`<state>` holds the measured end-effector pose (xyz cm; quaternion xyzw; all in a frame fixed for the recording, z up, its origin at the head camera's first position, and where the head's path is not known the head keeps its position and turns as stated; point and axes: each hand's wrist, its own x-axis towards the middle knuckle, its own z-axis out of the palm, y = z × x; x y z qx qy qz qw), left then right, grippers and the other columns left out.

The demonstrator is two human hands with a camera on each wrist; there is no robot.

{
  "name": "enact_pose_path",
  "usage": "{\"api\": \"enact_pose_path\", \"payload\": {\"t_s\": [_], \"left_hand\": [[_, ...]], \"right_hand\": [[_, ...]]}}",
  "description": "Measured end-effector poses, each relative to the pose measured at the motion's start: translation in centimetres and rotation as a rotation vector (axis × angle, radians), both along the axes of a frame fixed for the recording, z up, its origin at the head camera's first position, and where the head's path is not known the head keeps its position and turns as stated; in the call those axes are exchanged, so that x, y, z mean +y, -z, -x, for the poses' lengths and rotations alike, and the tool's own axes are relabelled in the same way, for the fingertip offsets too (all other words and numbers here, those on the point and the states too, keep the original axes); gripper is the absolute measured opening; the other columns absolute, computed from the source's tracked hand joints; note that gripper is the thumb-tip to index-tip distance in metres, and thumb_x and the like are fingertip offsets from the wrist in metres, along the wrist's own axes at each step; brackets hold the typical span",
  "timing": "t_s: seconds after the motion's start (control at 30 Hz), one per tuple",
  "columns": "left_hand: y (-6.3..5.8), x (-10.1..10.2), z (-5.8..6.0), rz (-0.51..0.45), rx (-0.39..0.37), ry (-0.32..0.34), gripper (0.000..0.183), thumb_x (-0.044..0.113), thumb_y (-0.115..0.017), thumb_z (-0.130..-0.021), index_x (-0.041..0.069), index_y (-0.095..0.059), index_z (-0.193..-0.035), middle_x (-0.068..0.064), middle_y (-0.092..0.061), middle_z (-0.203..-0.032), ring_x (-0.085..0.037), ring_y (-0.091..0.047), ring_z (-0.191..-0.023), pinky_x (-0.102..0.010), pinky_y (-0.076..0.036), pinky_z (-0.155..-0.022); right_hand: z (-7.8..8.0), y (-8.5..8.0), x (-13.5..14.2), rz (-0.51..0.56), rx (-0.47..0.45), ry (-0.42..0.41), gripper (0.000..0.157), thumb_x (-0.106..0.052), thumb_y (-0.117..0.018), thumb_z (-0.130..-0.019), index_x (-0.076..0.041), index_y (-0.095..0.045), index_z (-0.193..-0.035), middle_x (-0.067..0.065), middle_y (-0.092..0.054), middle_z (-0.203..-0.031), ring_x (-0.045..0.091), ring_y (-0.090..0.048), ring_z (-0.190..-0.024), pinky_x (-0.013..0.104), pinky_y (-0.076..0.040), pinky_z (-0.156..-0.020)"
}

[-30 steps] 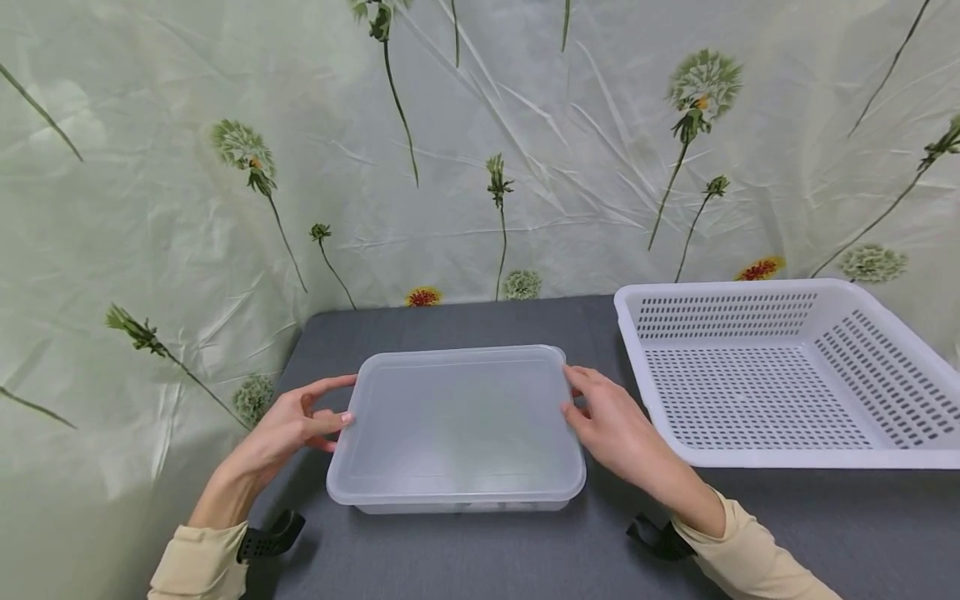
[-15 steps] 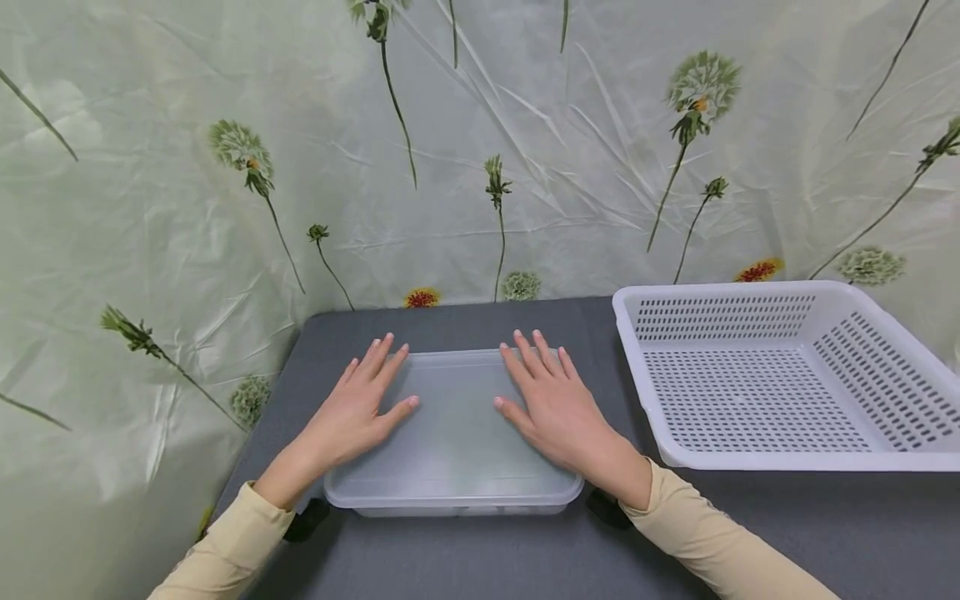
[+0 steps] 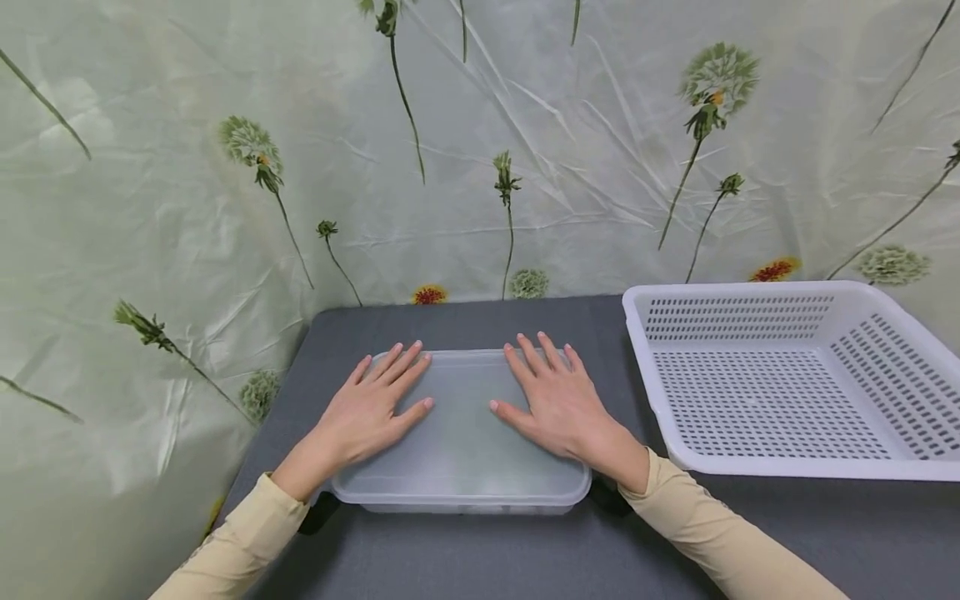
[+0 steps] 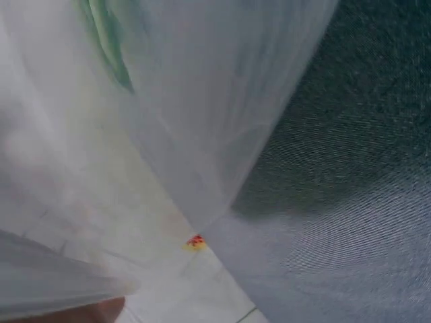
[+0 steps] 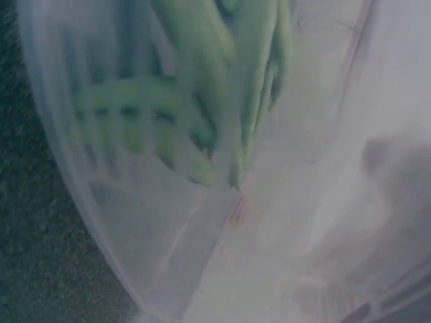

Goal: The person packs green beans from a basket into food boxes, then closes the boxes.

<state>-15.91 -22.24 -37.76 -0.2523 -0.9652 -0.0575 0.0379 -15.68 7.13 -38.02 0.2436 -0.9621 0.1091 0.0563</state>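
A shallow see-through plastic box with a translucent lid [image 3: 467,454] sits in the middle of the table. Both hands lie palm down on that lid, fingers spread and straight toward its far edge. My left hand [image 3: 369,417] covers the left part, and my right hand [image 3: 561,410] the right. Through the cloudy box wall [image 5: 155,242] in the right wrist view, several green pods [image 5: 192,47] show, blurred. The left wrist view has a few green pods [image 4: 108,44] behind the plastic too. How many lie inside cannot be told.
A white perforated plastic basket [image 3: 750,290] stands right of the box, close to the right forearm. Dark grey cloth [image 3: 450,554] covers the table. Behind and to the left hangs a flower-printed sheet [image 3: 585,167]. Dark wrist-worn devices [image 3: 321,512] sit under the wrists.
One second ago the fingertips touched the lid's left and right edges. Both hands have since moved inward and flattened onto its top. The box stays in place.
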Motion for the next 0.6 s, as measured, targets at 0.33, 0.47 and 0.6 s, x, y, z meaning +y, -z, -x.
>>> {"api": "enact_pose_path", "payload": {"t_s": [0.33, 0.47, 0.6], "left_hand": [[0.4, 1.3, -3.9, -0.023, -0.031, 0.006, 0.071, 0.071, -0.034, -0.096, 0.032, -0.032, -0.155, 0.005, -0.020, -0.162, -0.030, -0.011, -0.149, -0.059, -0.010, -0.116], [0.6, 1.4, -4.3, -0.029, 0.013, -0.003, 0.070, 0.071, -0.034, -0.095, 0.033, -0.034, -0.154, 0.005, -0.022, -0.161, -0.031, -0.013, -0.149, -0.060, -0.011, -0.115], [0.6, 1.3, -4.4, -0.041, 0.005, -0.009, 0.071, 0.072, -0.036, -0.094, 0.034, -0.035, -0.154, 0.005, -0.021, -0.161, -0.033, -0.012, -0.149, -0.061, -0.011, -0.115]], "right_hand": [[0.0, 0.1, 0.1, 0.065, 0.087, 0.021, 0.073, -0.058, -0.049, -0.097, -0.012, -0.038, -0.153, 0.012, -0.024, -0.160, 0.033, -0.012, -0.149, 0.058, -0.008, -0.117], [-1.5, 0.2, -0.1, 0.145, 0.181, -0.048, 0.068, -0.055, -0.052, -0.097, -0.015, -0.043, -0.151, 0.010, -0.026, -0.160, 0.034, -0.014, -0.148, 0.061, -0.010, -0.116], [-3.4, 0.3, -0.3, 0.109, 0.086, -0.124, 0.071, -0.066, -0.039, -0.097, -0.025, -0.034, -0.155, 0.006, -0.020, -0.162, 0.039, -0.008, -0.148, 0.065, -0.009, -0.113]]}}
